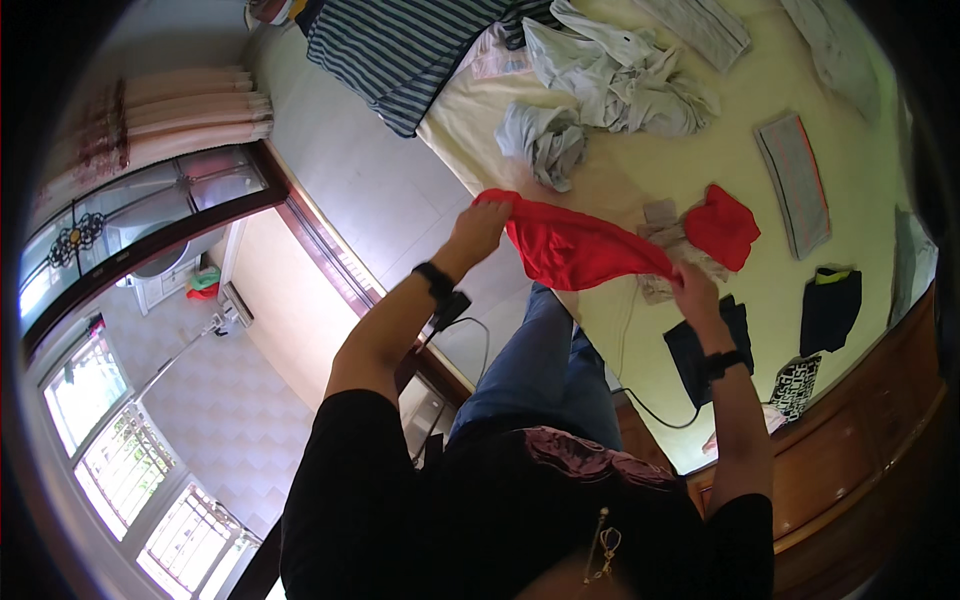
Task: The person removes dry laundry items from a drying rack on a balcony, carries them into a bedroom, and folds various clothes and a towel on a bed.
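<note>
A red cloth garment (574,247) is stretched between my two hands above the near edge of the bed. My left hand (482,229) grips its left end, and my right hand (696,294) pinches the right end. Beyond my right hand, a second red piece of clothing (721,225) lies on the yellow bed sheet (757,307), partly over a beige lacy cloth (656,281). Below my right wrist is a dark folded garment (682,352), partly hidden by that arm.
Crumpled pale clothes (622,82) and a striped cloth (405,52) occupy the bed's far side. A folded grey garment (796,187) and a folded dark one (830,309) lie to the right. The wooden bed board (847,465) borders the near right; a sliding door frame (322,232) stands left.
</note>
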Demonstrator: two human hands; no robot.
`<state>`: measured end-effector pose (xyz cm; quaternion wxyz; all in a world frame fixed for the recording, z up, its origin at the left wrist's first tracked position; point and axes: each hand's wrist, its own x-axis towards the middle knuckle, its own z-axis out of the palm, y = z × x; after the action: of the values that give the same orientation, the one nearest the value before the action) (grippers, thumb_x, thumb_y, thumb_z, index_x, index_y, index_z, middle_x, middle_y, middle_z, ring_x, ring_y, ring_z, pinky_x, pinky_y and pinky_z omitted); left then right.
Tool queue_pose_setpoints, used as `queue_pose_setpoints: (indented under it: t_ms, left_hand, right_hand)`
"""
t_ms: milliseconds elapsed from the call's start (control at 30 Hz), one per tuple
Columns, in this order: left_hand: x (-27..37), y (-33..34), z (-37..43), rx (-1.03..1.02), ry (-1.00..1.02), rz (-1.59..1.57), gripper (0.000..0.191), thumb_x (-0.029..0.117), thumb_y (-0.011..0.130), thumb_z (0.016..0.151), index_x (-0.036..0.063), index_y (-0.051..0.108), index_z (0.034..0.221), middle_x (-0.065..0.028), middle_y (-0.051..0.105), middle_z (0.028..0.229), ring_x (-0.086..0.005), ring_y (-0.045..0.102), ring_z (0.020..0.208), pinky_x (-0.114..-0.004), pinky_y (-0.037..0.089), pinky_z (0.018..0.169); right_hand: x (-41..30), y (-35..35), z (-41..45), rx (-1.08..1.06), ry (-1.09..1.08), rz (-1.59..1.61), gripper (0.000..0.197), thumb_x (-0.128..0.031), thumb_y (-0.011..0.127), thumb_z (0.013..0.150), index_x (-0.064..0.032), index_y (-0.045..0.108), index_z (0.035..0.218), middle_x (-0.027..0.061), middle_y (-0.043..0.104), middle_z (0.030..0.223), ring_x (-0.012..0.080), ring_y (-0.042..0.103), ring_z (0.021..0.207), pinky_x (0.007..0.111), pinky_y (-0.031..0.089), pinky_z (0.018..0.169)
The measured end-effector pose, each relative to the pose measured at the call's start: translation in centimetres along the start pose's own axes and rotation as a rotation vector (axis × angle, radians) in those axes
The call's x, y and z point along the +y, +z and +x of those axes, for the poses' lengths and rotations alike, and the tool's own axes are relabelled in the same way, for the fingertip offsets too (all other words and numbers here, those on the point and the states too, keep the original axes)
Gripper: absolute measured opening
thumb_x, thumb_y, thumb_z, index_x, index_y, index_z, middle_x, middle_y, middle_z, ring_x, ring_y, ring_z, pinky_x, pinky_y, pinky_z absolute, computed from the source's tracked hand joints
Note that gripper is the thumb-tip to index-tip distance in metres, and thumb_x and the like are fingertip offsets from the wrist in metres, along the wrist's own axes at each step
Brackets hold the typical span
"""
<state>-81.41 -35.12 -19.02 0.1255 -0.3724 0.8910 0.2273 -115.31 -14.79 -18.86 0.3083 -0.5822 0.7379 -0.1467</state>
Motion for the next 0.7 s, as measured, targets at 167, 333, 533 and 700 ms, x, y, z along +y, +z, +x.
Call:
queue_pose_setpoints:
  t_ms: [167,333,533,700]
  left_hand:
    - [0.4,4.2,-7.8,-0.146,0.047,0.026,0.038,0.006,0.045,0.075,0.0009,0.044,0.113,-0.0122,0.056,0.091,-0.0277,0.053,0.086,-0.036,0.045,0.073]
    - [1.5,6.5,-10.1,-0.091,0.240,0.005,0.057,0.000,0.045,0.071,0.0056,0.035,0.127,-0.0148,0.055,0.100,-0.0279,0.052,0.095,-0.038,0.042,0.083]
    - [2.9,6.5,-5.3,-0.269,0.206,-0.024,0.041,0.004,0.047,0.072,0.0083,0.047,0.113,-0.0095,0.055,0.093,-0.0258,0.052,0.091,-0.036,0.041,0.080]
    - [5.2,7.6,2.6,-0.015,0.254,0.175,0.031,0.020,0.060,0.071,0.0082,0.053,0.099,-0.0062,0.055,0.089,-0.0231,0.052,0.090,-0.037,0.040,0.078]
  right_hand:
    - [-1.1,4.0,-5.5,-0.253,0.085,0.037,0.010,-0.011,0.057,0.072,-0.0074,0.052,0.080,0.0138,0.055,0.075,0.0321,0.055,0.073,0.042,0.044,0.060]
    - [-0.9,8.6,-8.4,-0.529,0.289,-0.058,0.019,-0.012,0.056,0.073,-0.0080,0.053,0.091,0.0146,0.059,0.082,0.0318,0.057,0.079,0.041,0.046,0.067]
    - [-1.1,9.8,-7.9,-0.536,0.381,0.016,0.026,-0.017,0.057,0.075,-0.0056,0.052,0.098,0.0165,0.060,0.087,0.0327,0.057,0.083,0.041,0.046,0.069]
    - [-1.3,9.4,-8.8,-0.329,0.381,0.170,0.022,-0.019,0.056,0.077,-0.0060,0.055,0.094,0.0148,0.061,0.083,0.0317,0.058,0.079,0.040,0.046,0.067]
